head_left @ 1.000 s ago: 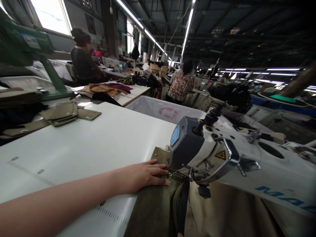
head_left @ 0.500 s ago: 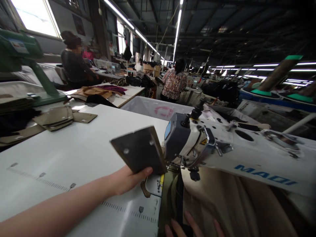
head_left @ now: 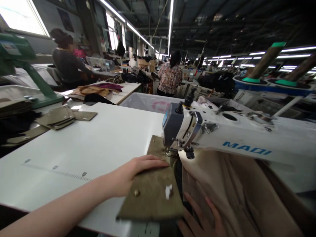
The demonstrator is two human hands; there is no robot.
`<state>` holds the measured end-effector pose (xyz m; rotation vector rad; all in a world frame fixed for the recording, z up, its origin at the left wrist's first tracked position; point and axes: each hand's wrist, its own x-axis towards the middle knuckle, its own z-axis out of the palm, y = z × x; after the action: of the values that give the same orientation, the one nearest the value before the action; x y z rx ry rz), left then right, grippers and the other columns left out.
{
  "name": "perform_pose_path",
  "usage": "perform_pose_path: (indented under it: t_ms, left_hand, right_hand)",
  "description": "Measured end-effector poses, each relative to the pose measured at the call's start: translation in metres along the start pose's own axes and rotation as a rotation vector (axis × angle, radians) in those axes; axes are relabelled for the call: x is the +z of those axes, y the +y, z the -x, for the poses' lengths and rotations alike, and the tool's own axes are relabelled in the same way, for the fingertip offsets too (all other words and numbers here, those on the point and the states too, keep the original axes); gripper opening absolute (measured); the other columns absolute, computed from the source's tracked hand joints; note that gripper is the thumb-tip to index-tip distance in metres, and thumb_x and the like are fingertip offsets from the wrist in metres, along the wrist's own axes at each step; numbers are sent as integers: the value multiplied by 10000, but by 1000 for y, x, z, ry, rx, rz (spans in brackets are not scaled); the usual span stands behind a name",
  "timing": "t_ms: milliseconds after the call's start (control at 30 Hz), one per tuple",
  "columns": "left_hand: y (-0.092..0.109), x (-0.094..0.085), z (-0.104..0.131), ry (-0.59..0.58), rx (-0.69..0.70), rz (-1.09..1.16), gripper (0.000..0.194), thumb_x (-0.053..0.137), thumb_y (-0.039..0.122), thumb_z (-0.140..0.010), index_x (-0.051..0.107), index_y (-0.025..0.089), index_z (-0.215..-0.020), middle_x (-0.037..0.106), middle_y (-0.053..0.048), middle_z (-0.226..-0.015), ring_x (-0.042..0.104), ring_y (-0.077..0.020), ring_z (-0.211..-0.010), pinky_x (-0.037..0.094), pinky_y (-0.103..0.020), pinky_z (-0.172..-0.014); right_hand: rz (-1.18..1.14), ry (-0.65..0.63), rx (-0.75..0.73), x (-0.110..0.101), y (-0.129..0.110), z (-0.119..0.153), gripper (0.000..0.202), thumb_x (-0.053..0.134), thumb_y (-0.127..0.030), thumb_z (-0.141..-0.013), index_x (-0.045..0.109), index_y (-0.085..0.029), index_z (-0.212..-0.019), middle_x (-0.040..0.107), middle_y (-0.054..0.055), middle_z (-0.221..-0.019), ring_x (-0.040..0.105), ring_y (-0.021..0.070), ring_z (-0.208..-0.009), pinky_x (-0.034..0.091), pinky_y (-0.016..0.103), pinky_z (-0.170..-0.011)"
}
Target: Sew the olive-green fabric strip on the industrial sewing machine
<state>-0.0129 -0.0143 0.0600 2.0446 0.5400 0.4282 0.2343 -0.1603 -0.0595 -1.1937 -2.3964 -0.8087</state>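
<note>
A left hand (head_left: 134, 172) lies flat, fingers open, on an olive-green stiff fabric panel (head_left: 153, 191) whose long axis runs toward 12 o'clock under the white sewing machine head (head_left: 182, 130). At 3 o'clock, the right hand (head_left: 199, 219) spreads open against beige cloth (head_left: 229, 191). Bare white table (head_left: 98, 138) lies open at 9 o'clock.

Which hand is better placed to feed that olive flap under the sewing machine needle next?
Probably the left hand: it lies flat on the olive flap beside the sewing machine head. The right hand is lower, against the beige fabric.
</note>
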Motion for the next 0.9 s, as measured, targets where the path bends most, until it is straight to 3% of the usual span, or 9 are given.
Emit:
perform_pose_path:
  t_ms: [67, 133, 233, 400, 533, 700, 800, 900]
  left_hand:
    - [16, 15, 22, -43, 137, -159, 476, 617, 395, -954, 562, 242, -1402, 559, -122, -1401, 534, -256, -1317, 428, -353, -1160]
    - [25, 35, 49, -49, 236, -309, 388, 498, 324, -1028, 557, 207, -1393, 648, -111, -1245, 553, -208, -1290, 331, -355, -1230]
    - [23, 64, 83, -69, 303, -525, 355, 421, 150, -1041, 577, 164, -1360, 729, -60, -1031, 613, -169, -1200, 289, -397, -1261]
    - [3, 98, 100, 190, 333, -618, 148, 558, 141, -994, 664, 159, -1095, 725, -19, -915, 696, -127, -1063, 444, -284, -1163]
    - [4, 103, 95, 235, 365, -613, 124, 541, 152, -1005, 661, 129, -980, 698, -11, -818, 720, -118, -957, 439, -296, -1165]
    - [5, 100, 98, 102, 421, -760, 212, 558, 96, -982, 644, 120, -1174, 709, -9, -848, 703, -145, -981, 444, -382, -1172]
    - [8, 97, 99, 47, 409, -786, 238, 520, 64, -984, 646, 117, -1178, 697, -6, -849, 686, -137, -965, 379, -399, -1216]
    - [21, 94, 93, -62, 339, -798, 250, 510, 164, -1000, 642, 118, -1208, 668, -25, -843, 665, -178, -892, 382, -432, -1215]
  right_hand:
    - [-128, -42, 119, -11, -5, -6, 400, 486, -390, -939, 605, -304, -1312, 617, -88, -1379, 308, 224, -1447, -17, 537, -1264]
    - [-263, -36, 288, -25, -10, -15, 417, 516, -468, -932, 620, -244, -1268, 659, -61, -1324, 408, 189, -1356, 36, 459, -1264]
    - [-365, -54, 351, -43, -12, -28, 316, 544, -377, -921, 641, -232, -1184, 684, -52, -1280, 469, 175, -1291, 147, 399, -1210]
    - [-404, -164, 396, -55, -11, -31, 295, 534, -330, -932, 613, -264, -1208, 654, -77, -1320, 453, 178, -1326, 179, 424, -1179]
    - [-410, -166, 405, -54, -13, -29, 279, 517, -321, -946, 602, -269, -1207, 655, -86, -1312, 453, 171, -1322, 168, 424, -1180]
    - [-420, -148, 409, -52, -14, -30, 270, 526, -328, -945, 602, -265, -1196, 665, -65, -1297, 462, 185, -1310, 152, 420, -1177]
    - [-409, -138, 407, -52, -14, -29, 265, 523, -331, -946, 599, -269, -1193, 656, -79, -1304, 456, 177, -1319, 151, 418, -1182]
    - [-398, -131, 404, -51, -15, -28, 266, 529, -332, -942, 605, -274, -1190, 658, -83, -1300, 458, 173, -1319, 161, 417, -1181]
